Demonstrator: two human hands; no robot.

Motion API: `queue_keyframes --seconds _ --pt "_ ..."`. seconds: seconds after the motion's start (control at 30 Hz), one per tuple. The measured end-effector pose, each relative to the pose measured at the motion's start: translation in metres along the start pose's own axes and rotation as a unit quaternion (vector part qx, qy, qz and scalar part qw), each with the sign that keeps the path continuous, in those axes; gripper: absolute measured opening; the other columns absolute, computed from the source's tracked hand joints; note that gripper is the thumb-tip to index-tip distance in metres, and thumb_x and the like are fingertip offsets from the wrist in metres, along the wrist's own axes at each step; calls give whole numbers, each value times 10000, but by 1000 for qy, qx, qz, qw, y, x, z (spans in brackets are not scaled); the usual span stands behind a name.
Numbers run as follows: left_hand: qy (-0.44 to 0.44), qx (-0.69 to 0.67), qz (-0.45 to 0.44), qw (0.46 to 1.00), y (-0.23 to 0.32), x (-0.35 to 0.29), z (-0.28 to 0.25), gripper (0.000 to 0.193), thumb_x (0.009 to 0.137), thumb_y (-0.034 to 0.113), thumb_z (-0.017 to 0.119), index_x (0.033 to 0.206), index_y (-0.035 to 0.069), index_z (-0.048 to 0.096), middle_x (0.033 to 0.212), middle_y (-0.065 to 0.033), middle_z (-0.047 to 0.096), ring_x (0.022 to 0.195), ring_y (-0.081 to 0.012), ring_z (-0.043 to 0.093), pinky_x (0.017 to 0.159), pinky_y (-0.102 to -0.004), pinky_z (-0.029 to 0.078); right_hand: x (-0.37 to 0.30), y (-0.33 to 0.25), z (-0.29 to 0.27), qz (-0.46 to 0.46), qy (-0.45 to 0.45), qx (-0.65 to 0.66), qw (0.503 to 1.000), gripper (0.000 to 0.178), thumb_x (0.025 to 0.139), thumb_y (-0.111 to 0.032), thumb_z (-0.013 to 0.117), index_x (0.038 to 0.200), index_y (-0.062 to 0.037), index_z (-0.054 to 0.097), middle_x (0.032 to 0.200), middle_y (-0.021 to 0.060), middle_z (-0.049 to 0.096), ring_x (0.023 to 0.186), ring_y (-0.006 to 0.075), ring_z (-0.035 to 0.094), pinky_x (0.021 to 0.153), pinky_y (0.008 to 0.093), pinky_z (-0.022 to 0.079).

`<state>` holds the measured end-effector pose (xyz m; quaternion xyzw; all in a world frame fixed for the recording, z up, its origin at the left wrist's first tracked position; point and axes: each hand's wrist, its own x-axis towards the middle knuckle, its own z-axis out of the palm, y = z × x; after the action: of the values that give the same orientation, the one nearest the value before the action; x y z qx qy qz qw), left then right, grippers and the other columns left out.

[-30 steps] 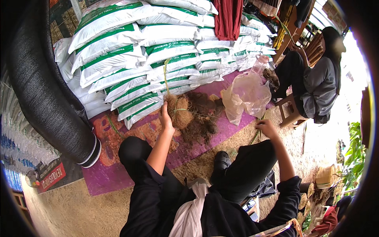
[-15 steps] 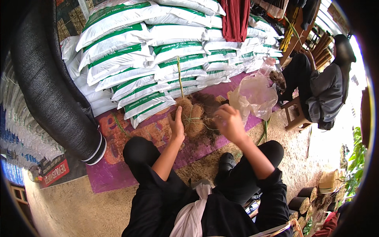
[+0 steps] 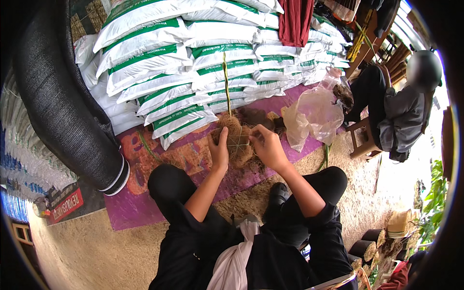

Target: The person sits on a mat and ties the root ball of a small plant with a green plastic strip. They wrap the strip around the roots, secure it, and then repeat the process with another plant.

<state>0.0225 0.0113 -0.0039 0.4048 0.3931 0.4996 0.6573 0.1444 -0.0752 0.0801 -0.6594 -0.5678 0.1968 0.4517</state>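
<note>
The fibre ball [image 3: 239, 139] is shown over the purple mat [image 3: 130, 208]. Its left side is cupped by the left hand [image 3: 219, 153], fingers parted. At right, the right hand [image 3: 270, 151] is pinched, on what cannot be told

The left hand [image 3: 220, 155] partly hides the brown fibre bundle [image 3: 238, 141].

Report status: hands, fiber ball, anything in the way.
Left hand at fiber ball, left side. Right hand opposite, near string. Stem upright from top. Plastic bag rightward, clear of hands.
</note>
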Motion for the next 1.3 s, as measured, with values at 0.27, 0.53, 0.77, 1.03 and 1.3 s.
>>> queue_keyframes --seconds 0.27,0.53,0.77,1.03,1.3 --pt "45 -26 -39 998 10 0 8 648 804 384 628 1238 -22 370 1172 -125 466 1071 -203 461 911 -316 359 0 -36 -20 -106 112 -187 970 324 696 -16 654 987 -39 515 1077 146 484 1013 271 475 849 367 364" --pt "35 -34 -15 999 -8 10 5 671 811 366 620 1263 -38 332 1223 -155 424 1129 -233 416 928 -338 342 -8 -24 12 -149 63 -281 946 152 655 -148 698 775 -89 626 1203 90 468 1171 295 385 988 537 215" --pt "75 -19 22 997 -8 8 6 635 825 332 612 1248 -48 329 1190 -164 441 1085 -241 444 908 -335 365 -9 -21 31 -134 68 -310 939 138 658 -133 683 764 -67 625 1169 74 486 1147 270 406 981 532 225" --pt "55 -43 29 997 16 -6 13 523 839 295 603 1188 -23 378 1117 -147 483 1001 -211 494 836 -312 413 -5 -12 34 -55 74 -132 987 120 694 -101 643 789 -37 609 1133 117 492 1092 298 438 957 441 273" --pt "25 -43 47 998 12 -6 11 469 845 285 596 1146 -14 398 1056 -128 506 951 -191 509 795 -309 430 3 -15 44 -105 117 -144 977 154 710 -87 628 831 -4 580 1112 164 479 1052 325 447 949 440 273"
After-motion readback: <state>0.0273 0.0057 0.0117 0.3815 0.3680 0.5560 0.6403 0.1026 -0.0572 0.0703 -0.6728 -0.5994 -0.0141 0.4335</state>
